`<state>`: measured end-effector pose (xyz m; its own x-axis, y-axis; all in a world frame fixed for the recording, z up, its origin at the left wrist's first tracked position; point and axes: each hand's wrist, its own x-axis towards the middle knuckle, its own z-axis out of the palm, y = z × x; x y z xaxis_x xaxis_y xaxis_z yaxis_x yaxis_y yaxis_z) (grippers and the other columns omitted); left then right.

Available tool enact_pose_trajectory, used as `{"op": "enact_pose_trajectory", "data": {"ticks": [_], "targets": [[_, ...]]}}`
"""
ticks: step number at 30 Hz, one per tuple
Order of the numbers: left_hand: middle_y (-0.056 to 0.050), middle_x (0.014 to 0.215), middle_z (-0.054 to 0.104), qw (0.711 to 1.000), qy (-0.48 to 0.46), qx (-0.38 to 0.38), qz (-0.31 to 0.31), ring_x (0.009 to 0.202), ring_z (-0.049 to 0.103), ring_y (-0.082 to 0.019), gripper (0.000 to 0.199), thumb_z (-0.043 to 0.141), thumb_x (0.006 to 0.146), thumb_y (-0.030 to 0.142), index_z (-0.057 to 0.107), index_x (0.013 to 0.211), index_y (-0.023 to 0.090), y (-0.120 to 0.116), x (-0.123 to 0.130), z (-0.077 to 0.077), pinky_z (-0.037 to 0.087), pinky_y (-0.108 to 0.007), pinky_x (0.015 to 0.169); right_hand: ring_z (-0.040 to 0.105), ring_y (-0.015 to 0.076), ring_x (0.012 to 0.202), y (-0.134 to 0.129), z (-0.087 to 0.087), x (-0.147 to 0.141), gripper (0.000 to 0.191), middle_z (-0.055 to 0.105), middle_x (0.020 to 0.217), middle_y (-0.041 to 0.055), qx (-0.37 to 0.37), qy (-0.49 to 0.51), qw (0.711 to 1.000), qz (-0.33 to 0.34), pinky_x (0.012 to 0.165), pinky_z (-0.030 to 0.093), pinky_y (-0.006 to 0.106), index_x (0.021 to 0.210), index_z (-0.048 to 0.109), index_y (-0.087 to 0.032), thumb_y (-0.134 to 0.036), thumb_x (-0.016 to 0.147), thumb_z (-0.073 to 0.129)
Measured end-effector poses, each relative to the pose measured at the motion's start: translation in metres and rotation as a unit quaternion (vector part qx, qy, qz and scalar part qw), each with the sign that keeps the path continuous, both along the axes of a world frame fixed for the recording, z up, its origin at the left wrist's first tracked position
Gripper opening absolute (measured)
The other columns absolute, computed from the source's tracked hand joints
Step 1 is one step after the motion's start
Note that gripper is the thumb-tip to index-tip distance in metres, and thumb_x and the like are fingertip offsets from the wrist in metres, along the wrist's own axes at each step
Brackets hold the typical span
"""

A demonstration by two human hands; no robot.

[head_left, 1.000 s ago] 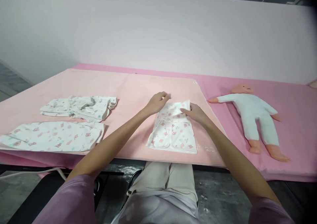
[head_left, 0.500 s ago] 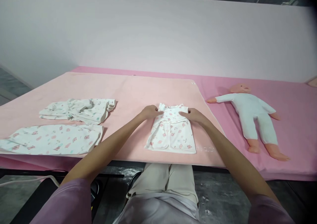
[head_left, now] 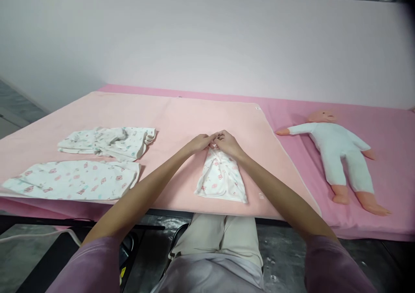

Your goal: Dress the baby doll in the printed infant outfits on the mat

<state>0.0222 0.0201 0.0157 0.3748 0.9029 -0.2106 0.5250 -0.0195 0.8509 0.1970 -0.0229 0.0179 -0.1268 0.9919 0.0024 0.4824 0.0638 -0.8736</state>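
Observation:
A small white garment with a pink and red print [head_left: 221, 178] lies in front of me, its lower part spread flat and its top gathered narrow. My left hand [head_left: 203, 141] and my right hand [head_left: 227, 143] meet at that top edge, their fingertips touching and pinching the cloth between them. The fingers cover the neckline. Under the garment is a pale pink blanket [head_left: 175, 120].
Two more printed garments lie on the left, a folded bundle [head_left: 108, 141] behind and a long flat one [head_left: 74, 180] in front. On the pink sheet [head_left: 292, 111] at right rests a doll in white [head_left: 339, 148]. A white wall [head_left: 207, 42] stands behind.
My hands have come together from the garment's two upper sides, drawing its top into a narrow bunch. The view has shifted slightly left.

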Motion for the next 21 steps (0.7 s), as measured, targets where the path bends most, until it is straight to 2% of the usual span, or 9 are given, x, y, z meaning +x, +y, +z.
{"op": "enact_pose_trajectory", "data": {"ticks": [3, 5, 7, 9, 12, 16, 19, 21], "targets": [[-0.008, 0.087, 0.077, 0.997, 0.059, 0.046, 0.03, 0.079, 0.068, -0.024, 0.067, 0.064, 0.079, 0.086, 0.068, 0.09, 0.02, -0.002, 0.0, -0.004, 0.044, -0.032, 0.068, 0.067, 0.0203, 0.095, -0.029, 0.0, 0.022, 0.022, 0.071, 0.109, 0.0027, 0.103, -0.083, 0.991, -0.02, 0.088, 0.052, 0.036, 0.114, 0.059, -0.026, -0.039, 0.097, 0.063], [-0.007, 0.099, 0.079, 0.992, 0.096, 0.075, 0.027, 0.088, 0.071, -0.026, 0.067, 0.069, 0.077, 0.084, 0.065, 0.102, 0.023, -0.006, 0.003, -0.005, 0.045, -0.031, 0.07, 0.064, 0.0239, 0.098, -0.058, -0.001, 0.037, 0.023, 0.068, 0.109, 0.0049, 0.158, -0.148, 0.976, 0.004, 0.089, 0.051, 0.04, 0.116, 0.059, -0.025, -0.039, 0.097, 0.063], [-0.009, 0.107, 0.079, 0.985, 0.139, 0.099, 0.003, 0.093, 0.072, -0.027, 0.066, 0.07, 0.076, 0.083, 0.063, 0.104, 0.024, -0.009, 0.008, -0.004, 0.045, -0.032, 0.072, 0.062, 0.0275, 0.101, -0.086, -0.004, 0.046, 0.022, 0.066, 0.108, 0.0075, 0.188, -0.202, 0.96, 0.038, 0.091, 0.051, 0.043, 0.113, 0.057, -0.024, -0.039, 0.099, 0.063], [-0.011, 0.103, 0.079, 0.974, 0.191, 0.115, -0.032, 0.092, 0.072, -0.029, 0.063, 0.07, 0.075, 0.083, 0.062, 0.095, 0.023, -0.009, 0.015, -0.001, 0.044, -0.033, 0.071, 0.061, 0.03, 0.104, -0.109, -0.007, 0.049, 0.024, 0.064, 0.111, 0.0094, 0.192, -0.24, 0.95, 0.06, 0.091, 0.052, 0.046, 0.113, 0.056, -0.024, -0.041, 0.099, 0.064], [-0.011, 0.085, 0.076, 0.957, 0.253, 0.124, -0.063, 0.083, 0.071, -0.031, 0.059, 0.069, 0.075, 0.082, 0.057, 0.074, 0.023, -0.005, 0.023, 0.004, 0.041, -0.035, 0.068, 0.061, 0.0326, 0.104, -0.135, -0.011, 0.048, 0.036, 0.062, 0.116, 0.0116, 0.176, -0.28, 0.942, 0.053, 0.09, 0.055, 0.049, 0.12, 0.055, -0.024, -0.047, 0.097, 0.069], [-0.009, 0.07, 0.067, 0.954, 0.267, 0.102, -0.09, 0.074, 0.068, -0.029, 0.059, 0.07, 0.075, 0.077, 0.052, 0.061, 0.024, 0.0, 0.025, 0.01, 0.038, -0.036, 0.065, 0.063, 0.0354, 0.103, -0.161, -0.015, 0.052, 0.05, 0.062, 0.12, 0.0145, 0.175, -0.317, 0.932, 0.026, 0.088, 0.058, 0.052, 0.132, 0.052, -0.022, -0.048, 0.094, 0.073], [-0.007, 0.065, 0.062, 0.955, 0.268, 0.083, -0.098, 0.068, 0.063, -0.026, 0.058, 0.074, 0.073, 0.073, 0.048, 0.058, 0.023, 0.0, 0.024, 0.013, 0.036, -0.035, 0.064, 0.065, 0.0352, 0.103, -0.176, -0.021, 0.057, 0.047, 0.063, 0.121, 0.0151, 0.196, -0.334, 0.922, 0.023, 0.085, 0.058, 0.049, 0.134, 0.052, -0.022, -0.043, 0.097, 0.07], [-0.005, 0.062, 0.057, 0.959, 0.256, 0.067, -0.099, 0.063, 0.059, -0.022, 0.058, 0.077, 0.072, 0.068, 0.044, 0.056, 0.022, -0.001, 0.024, 0.015, 0.034, -0.034, 0.062, 0.065, 0.0327, 0.097, -0.184, -0.025, 0.058, 0.035, 0.065, 0.115, 0.0139, 0.206, -0.364, 0.908, 0.011, 0.082, 0.057, 0.047, 0.13, 0.054, -0.021, -0.034, 0.1, 0.066]]}}
